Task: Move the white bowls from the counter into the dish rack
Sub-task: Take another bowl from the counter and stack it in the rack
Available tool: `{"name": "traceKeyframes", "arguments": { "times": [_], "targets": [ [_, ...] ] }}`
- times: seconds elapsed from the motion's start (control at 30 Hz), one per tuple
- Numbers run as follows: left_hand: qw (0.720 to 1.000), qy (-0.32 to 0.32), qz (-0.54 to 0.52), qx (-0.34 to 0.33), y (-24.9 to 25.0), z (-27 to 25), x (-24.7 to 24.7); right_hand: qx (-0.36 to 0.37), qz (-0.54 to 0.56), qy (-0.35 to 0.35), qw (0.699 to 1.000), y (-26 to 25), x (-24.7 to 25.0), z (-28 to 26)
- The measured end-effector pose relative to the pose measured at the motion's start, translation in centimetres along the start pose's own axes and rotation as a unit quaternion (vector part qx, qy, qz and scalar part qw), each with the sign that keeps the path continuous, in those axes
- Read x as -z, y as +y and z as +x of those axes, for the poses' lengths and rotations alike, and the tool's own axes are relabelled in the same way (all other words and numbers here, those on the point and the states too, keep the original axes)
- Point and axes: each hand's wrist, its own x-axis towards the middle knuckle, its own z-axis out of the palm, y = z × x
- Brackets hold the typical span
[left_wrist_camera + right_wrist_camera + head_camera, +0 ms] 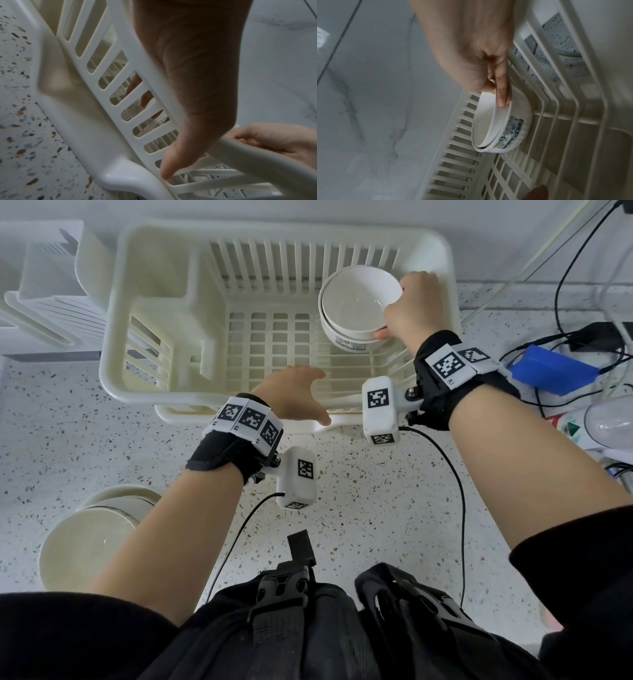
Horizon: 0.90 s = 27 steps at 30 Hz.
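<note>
Two nested white bowls [358,302] stand tilted on edge in the right part of the cream dish rack [113,337]; the outer bowl [510,129] bears a printed label. My right hand [394,309] pinches their upper rim, and in the right wrist view the right hand [471,47] has a finger lying along the inner bowl's side. My left hand [308,398] grips the rack's front rim, its fingers inside the slotted wall [96,121] and the thumb [173,162] outside. A stack of white bowls [89,535] sits on the speckled counter at the lower left, partly hidden by my left forearm.
A white folded drainer tray [51,285] stands left of the rack by the wall. A blue box [555,371], black cables and a clear plastic bottle [603,422] crowd the counter to the right. The rack's left compartment and middle floor hold nothing.
</note>
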Motion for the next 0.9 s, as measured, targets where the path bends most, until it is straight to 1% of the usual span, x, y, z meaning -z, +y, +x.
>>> {"name": "traceKeyframes", "arguments": {
  "times": [0.07,0.17,0.3,0.47,0.57,0.67,0.8,0.9],
  "targets": [
    [1.0,0.001,-0.003,0.001,0.0,0.0,0.0,0.003,-0.007,0.004,1.0,0.5,-0.4,0.0],
    [1.0,0.001,-0.004,0.001,-0.1,-0.1,0.0,0.014,0.032,-0.004,0.999,1.0,-0.6,-0.7],
    [1.0,0.002,-0.006,0.006,0.0,-0.2,-0.1,0.044,0.061,0.026,0.997,1.2,-0.3,-1.7],
    [1.0,0.006,-0.009,0.011,0.0,-0.3,0.0,0.07,0.074,-0.034,0.994,0.4,-0.3,-2.9],
    [0.999,0.042,0.0,-0.001,0.3,-0.8,-0.1,0.075,0.066,-0.048,0.994,0.3,-0.4,-3.5],
    [0.996,0.088,0.012,-0.015,0.7,-1.7,-0.2,0.089,0.074,-0.045,0.992,0.2,-0.2,-4.6],
    [0.991,0.125,0.015,-0.033,1.4,-4.0,-0.5,0.139,0.114,-0.034,0.983,-0.3,0.6,-7.5],
    [0.985,0.168,0.003,-0.042,1.7,-6.7,-0.7,0.185,0.143,-0.019,0.972,-0.8,1.4,-10.7]
  ]
}}
